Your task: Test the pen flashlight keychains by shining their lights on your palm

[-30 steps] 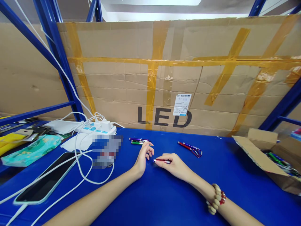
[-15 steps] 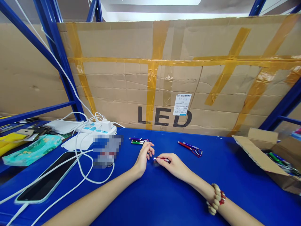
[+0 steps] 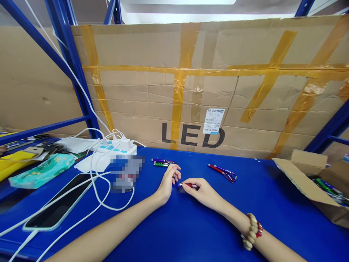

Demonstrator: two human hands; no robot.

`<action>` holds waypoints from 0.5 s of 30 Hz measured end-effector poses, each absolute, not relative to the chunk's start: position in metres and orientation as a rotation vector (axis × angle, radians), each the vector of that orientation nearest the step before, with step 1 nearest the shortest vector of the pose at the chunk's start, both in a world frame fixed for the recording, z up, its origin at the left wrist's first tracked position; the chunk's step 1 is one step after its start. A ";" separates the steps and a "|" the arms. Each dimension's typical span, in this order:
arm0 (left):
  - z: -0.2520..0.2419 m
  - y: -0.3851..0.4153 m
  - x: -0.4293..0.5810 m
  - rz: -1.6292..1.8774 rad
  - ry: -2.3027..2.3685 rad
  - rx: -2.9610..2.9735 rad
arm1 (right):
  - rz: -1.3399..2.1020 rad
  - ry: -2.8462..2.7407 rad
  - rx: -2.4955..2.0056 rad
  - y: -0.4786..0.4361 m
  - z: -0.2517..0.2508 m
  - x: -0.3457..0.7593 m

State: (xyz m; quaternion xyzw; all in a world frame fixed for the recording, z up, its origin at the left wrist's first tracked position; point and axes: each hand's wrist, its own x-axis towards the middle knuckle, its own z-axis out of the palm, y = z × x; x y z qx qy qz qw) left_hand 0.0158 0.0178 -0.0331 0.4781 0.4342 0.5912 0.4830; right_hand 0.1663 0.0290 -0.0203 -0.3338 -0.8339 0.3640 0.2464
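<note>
My right hand (image 3: 203,191) rests on the blue table (image 3: 191,233) with its fingers closed on a small red pen light (image 3: 188,185) whose silver tip points left. My left hand (image 3: 168,182) lies just left of that tip, fingers loosely curled and apart, holding nothing. A purple and a green pen light (image 3: 163,162) lie side by side just beyond my left hand. A red and a blue pen light (image 3: 223,172) with clips lie to the right of them. A bead bracelet (image 3: 252,236) is on my right wrist.
A phone (image 3: 58,205) on a white cable lies at the left, near a white power strip (image 3: 116,147) and a teal packet (image 3: 40,174). A taped cardboard wall (image 3: 212,87) marked LED stands behind. An open cardboard box (image 3: 316,185) with more pen lights sits at the right.
Both hands have stayed almost still. The head camera has shifted slightly, so the scene sits a little further right.
</note>
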 end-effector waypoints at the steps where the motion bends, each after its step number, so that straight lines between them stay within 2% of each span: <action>1: -0.033 0.018 0.016 1.441 1.058 1.164 | 0.997 -2.272 -0.897 0.029 -0.020 0.167; 9: -0.033 0.018 0.016 1.452 1.058 1.149 | 1.081 -2.263 -0.838 0.029 -0.015 0.169; 15: -0.035 0.019 0.016 1.457 1.058 1.150 | 1.013 -2.277 -0.934 0.026 -0.013 0.166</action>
